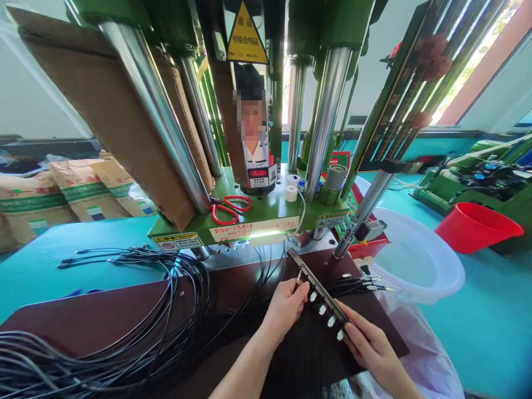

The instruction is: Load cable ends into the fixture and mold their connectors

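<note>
A long dark metal bar lies slantwise over the brown work board, with several white connectors sticking out along its near side. My right hand grips the bar's near end between thumb and fingers. Toward the far end, my left hand is closed in a pinch on a cable end, whose slim metal tip touches or nearly touches the bar. The left fingers partly hide this piece. Black cables with light-coloured plugs lie just beyond the bar.
A green press with steel columns stands ahead; red-handled snips lie on its ledge. A large bundle of black cables covers the left side of the board. At right are a white tub and red bucket.
</note>
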`<control>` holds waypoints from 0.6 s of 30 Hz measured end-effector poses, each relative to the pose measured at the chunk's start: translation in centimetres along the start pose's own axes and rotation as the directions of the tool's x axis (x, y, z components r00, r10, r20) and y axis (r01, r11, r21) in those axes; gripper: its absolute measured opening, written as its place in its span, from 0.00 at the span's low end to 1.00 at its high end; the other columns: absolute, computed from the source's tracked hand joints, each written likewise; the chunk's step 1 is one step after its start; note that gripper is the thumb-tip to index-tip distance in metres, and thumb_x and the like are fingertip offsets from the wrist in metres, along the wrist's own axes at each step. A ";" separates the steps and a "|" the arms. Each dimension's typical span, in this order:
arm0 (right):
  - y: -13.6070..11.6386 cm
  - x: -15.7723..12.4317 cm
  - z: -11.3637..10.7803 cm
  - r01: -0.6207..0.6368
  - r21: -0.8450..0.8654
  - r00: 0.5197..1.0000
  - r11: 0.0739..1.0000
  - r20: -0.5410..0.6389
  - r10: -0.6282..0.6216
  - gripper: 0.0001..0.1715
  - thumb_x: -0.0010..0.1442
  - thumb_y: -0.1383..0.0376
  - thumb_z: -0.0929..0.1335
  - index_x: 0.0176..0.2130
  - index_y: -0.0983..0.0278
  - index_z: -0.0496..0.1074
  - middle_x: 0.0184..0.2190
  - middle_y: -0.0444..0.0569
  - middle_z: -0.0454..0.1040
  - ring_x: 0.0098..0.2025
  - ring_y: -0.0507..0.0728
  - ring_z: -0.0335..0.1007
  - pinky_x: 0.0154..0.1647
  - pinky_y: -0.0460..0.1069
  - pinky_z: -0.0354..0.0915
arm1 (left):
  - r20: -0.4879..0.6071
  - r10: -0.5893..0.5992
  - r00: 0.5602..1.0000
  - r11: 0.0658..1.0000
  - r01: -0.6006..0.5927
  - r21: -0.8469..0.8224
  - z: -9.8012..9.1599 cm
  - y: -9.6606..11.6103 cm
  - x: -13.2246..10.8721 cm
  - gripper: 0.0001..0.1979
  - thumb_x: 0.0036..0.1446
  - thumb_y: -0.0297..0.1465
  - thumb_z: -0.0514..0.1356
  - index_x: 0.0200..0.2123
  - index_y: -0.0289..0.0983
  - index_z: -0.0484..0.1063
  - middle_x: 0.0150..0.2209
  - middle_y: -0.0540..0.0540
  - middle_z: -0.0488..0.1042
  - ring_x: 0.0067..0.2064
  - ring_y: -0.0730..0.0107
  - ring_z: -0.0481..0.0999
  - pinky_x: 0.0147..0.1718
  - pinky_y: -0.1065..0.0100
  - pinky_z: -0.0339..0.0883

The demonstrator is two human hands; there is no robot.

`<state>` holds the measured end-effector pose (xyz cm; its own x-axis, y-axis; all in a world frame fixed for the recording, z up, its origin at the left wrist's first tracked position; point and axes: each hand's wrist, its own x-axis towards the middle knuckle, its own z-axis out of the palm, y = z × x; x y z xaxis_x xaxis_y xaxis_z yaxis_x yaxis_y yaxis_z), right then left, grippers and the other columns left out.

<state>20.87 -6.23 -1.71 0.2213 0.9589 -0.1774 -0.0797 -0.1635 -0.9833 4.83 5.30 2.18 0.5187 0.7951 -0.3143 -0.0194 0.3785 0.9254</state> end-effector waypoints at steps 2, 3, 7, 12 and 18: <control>0.1 0.1 -0.2 -0.062 0.059 0.998 0.996 0.014 0.062 0.28 0.54 0.51 0.67 0.51 0.61 0.68 0.16 0.39 0.57 0.15 0.44 0.43 0.13 0.40 0.45 | -0.010 0.061 0.998 0.996 -0.060 0.064 -0.2 0.2 0.0 0.22 0.49 0.51 0.51 0.20 0.38 0.57 0.09 0.60 0.50 0.11 0.84 0.48 0.10 0.77 0.41; 0.1 0.1 -0.3 -0.090 0.086 0.996 0.992 0.012 0.089 0.28 0.54 0.51 0.67 0.51 0.61 0.68 0.17 0.40 0.59 0.15 0.43 0.43 0.13 0.40 0.45 | -0.032 0.108 0.994 0.990 -0.105 0.093 -0.4 0.4 -0.1 0.23 0.51 0.51 0.49 0.19 0.38 0.56 0.10 0.59 0.52 0.11 0.83 0.50 0.11 0.76 0.44; 0.0 0.3 -0.5 -0.123 0.117 0.992 0.986 0.012 0.122 0.28 0.53 0.51 0.67 0.51 0.60 0.68 0.21 0.43 0.63 0.17 0.43 0.45 0.15 0.40 0.42 | -0.128 0.158 0.979 0.984 -0.146 0.097 -1.0 0.7 0.0 0.25 0.54 0.51 0.43 0.16 0.39 0.50 0.11 0.58 0.49 0.12 0.82 0.49 0.12 0.74 0.42; -0.2 0.1 -0.3 -0.132 0.160 0.991 0.978 -0.008 0.135 0.28 0.52 0.50 0.68 0.50 0.59 0.69 0.21 0.44 0.64 0.16 0.42 0.42 0.16 0.40 0.38 | -0.068 0.205 0.976 0.925 -0.171 0.338 -1.2 0.4 0.2 0.23 0.57 0.46 0.43 0.16 0.38 0.50 0.14 0.56 0.50 0.17 0.79 0.50 0.18 0.71 0.42; -0.7 0.0 0.0 -0.135 0.173 0.989 0.976 -0.035 0.143 0.26 0.50 0.50 0.69 0.47 0.58 0.72 0.20 0.42 0.61 0.17 0.42 0.45 0.16 0.40 0.39 | -0.028 0.253 0.967 0.840 -0.205 0.503 -1.4 0.6 0.2 0.21 0.57 0.44 0.45 0.17 0.38 0.50 0.16 0.55 0.50 0.21 0.77 0.50 0.22 0.68 0.40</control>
<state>20.97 -6.09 -1.04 0.2415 0.9170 -0.3176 -0.2762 -0.2488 -0.9283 3.67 6.32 2.34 0.4731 0.8778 -0.0757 0.3068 -0.0836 0.9481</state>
